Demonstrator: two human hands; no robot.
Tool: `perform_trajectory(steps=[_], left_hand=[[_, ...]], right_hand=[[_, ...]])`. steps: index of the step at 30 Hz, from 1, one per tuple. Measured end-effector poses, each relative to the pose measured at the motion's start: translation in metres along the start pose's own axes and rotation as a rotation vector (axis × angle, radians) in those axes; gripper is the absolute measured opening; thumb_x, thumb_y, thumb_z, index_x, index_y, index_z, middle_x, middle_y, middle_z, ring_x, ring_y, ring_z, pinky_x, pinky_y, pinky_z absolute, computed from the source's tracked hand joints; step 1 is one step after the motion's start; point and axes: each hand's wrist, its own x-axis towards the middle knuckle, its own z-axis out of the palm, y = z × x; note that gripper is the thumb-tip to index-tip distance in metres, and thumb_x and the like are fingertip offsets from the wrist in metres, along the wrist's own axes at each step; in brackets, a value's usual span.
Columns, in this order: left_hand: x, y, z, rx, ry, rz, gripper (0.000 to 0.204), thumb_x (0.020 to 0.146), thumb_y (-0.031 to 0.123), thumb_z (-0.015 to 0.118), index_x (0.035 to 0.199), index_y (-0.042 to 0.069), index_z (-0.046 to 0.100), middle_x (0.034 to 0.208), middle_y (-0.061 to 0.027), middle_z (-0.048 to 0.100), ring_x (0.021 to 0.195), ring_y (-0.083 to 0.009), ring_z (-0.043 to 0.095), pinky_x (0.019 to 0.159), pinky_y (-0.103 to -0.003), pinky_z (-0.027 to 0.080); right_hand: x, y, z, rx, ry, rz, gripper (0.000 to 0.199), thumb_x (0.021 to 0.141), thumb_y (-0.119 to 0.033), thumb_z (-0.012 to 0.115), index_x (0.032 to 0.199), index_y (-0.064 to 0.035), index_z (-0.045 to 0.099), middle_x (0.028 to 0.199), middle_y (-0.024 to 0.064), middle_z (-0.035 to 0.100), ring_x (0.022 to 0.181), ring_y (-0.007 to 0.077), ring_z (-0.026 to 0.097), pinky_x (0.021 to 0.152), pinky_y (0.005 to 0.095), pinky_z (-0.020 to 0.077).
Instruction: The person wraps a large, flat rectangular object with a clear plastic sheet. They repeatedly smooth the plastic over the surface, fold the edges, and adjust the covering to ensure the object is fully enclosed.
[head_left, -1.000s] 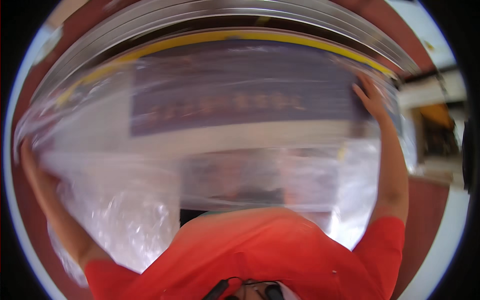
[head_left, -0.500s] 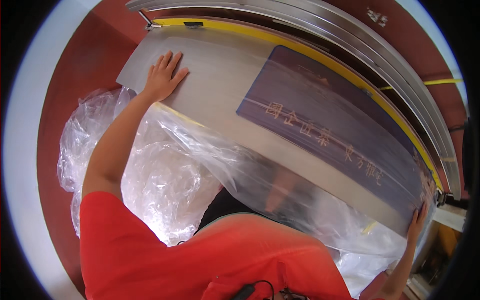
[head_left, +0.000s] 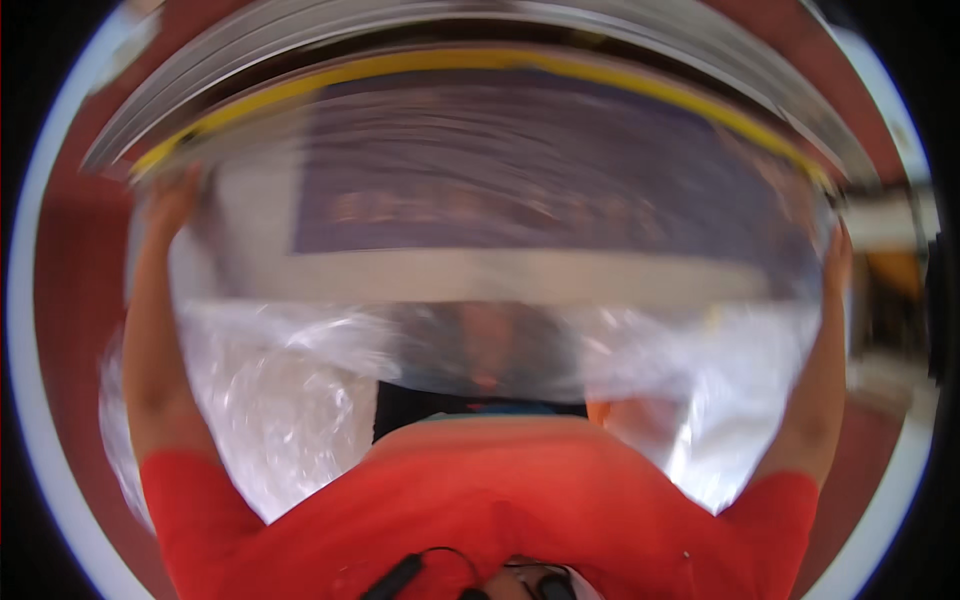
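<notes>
A long grey panel (head_left: 255, 270) lies in front of me, with a dark blue-purple rectangle (head_left: 480, 150) carrying gold characters on it. Clear plastic film (head_left: 340, 330) covers the panel and hangs over its near edge. My left hand (head_left: 175, 198) is on the panel's far left end, its fingers smeared by motion. At the right end, my right hand (head_left: 838, 255) touches the edge where the film bunches up. Its fingers are blurred too, so I cannot see whether they grip the film.
A yellow strip (head_left: 440, 60) runs along the panel's far edge. Beyond it curves a grey metal rail (head_left: 330, 30). Crumpled clear plastic (head_left: 280, 420) fills the floor near my body. Reddish floor (head_left: 75, 300) shows at the left; an orange-brown object (head_left: 893, 275) stands at the right.
The view has swung round, so the panel now lies level across it. My left hand has shifted from the panel's near left part to its far left corner. My right hand stays at the right end.
</notes>
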Motion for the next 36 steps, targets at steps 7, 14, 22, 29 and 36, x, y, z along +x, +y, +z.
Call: perform_trajectory(steps=[7, 14, 22, 29, 36], left_hand=[[-0.176, 0.197, -0.145, -0.510, 0.727, 0.949, 0.049, 0.086, 0.029, 0.029, 0.127, 0.003, 0.023, 0.131, -0.0154, 0.022, 0.122, -0.0298, 0.018, 0.099, -0.036, 0.012], [-0.169, 0.179, -0.134, -0.562, 0.646, 0.992, 0.046, 0.087, 0.025, 0.028, 0.127, 0.003, 0.020, 0.132, -0.0134, 0.020, 0.123, -0.0268, 0.015, 0.099, -0.034, 0.011], [-0.121, 0.162, -0.141, -0.387, 0.323, 0.808, 0.048, 0.088, 0.030, 0.030, 0.124, -0.001, 0.025, 0.129, -0.0145, 0.026, 0.121, -0.0244, 0.022, 0.098, -0.028, 0.017], [-0.094, 0.165, -0.141, -0.376, 0.331, 0.763, 0.049, 0.088, 0.033, 0.032, 0.122, -0.002, 0.029, 0.126, -0.0168, 0.030, 0.119, -0.0250, 0.025, 0.097, -0.028, 0.019], [-0.094, 0.175, -0.193, -0.282, 0.067, 0.575, 0.043, 0.085, 0.028, 0.040, 0.113, -0.005, 0.039, 0.106, -0.0179, 0.049, 0.101, -0.0260, 0.046, 0.086, -0.032, 0.034]], right_hand=[[-0.243, 0.112, -0.106, -0.511, -0.541, 0.487, 0.035, 0.086, -0.026, 0.028, 0.109, -0.0048, 0.046, 0.104, 0.0171, 0.050, 0.096, 0.0311, 0.048, 0.084, 0.0363, 0.0359], [-0.554, 0.124, -0.178, -0.544, -1.220, 1.215, 0.045, 0.079, -0.038, 0.038, 0.111, -0.0067, 0.044, 0.114, 0.0122, 0.042, 0.109, 0.0288, 0.034, 0.090, 0.0406, 0.0291], [-0.612, 0.079, -0.079, -0.593, -1.052, 0.951, 0.053, 0.076, -0.008, 0.034, 0.127, -0.0085, 0.019, 0.135, -0.0012, 0.013, 0.125, 0.0219, 0.009, 0.093, 0.0456, 0.0273], [-0.692, 0.138, -0.046, -0.432, -1.059, 1.335, 0.035, 0.079, -0.012, 0.038, 0.114, -0.0089, 0.043, 0.121, 0.0067, 0.038, 0.116, 0.0223, 0.029, 0.083, 0.0447, 0.0377], [-0.612, 0.123, -0.113, -0.730, -0.735, 0.371, 0.021, 0.074, -0.017, 0.043, 0.079, -0.0075, 0.061, 0.097, 0.0116, 0.054, 0.100, 0.0263, 0.045, 0.089, 0.0396, 0.0298]])
